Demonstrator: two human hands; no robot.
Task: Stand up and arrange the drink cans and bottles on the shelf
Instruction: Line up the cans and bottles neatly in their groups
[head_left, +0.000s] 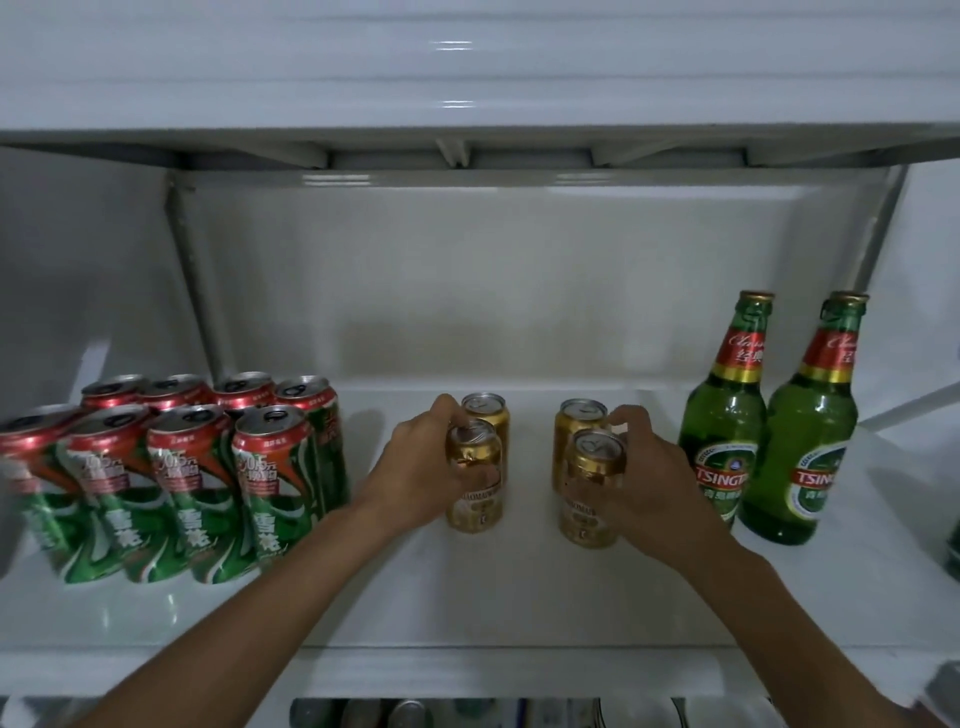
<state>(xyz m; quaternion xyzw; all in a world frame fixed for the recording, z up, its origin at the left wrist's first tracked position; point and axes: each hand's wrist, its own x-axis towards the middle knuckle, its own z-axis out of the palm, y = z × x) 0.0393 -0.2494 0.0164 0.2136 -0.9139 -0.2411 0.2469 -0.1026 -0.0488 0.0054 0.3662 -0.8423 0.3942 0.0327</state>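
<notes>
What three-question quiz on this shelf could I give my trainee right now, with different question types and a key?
1. True or false: the two green bottles lie on their sides.
2. How many gold cans stand mid-shelf?
3. Multiple choice: the left hand grips A) a red-and-green can, B) a front gold can, C) a bottle.

Key:
1. False; both stand upright at the right of the shelf.
2. Four, in two pairs.
3. B; the right hand grips the other front gold can, while the red-and-green cans stand untouched on the left.
</notes>
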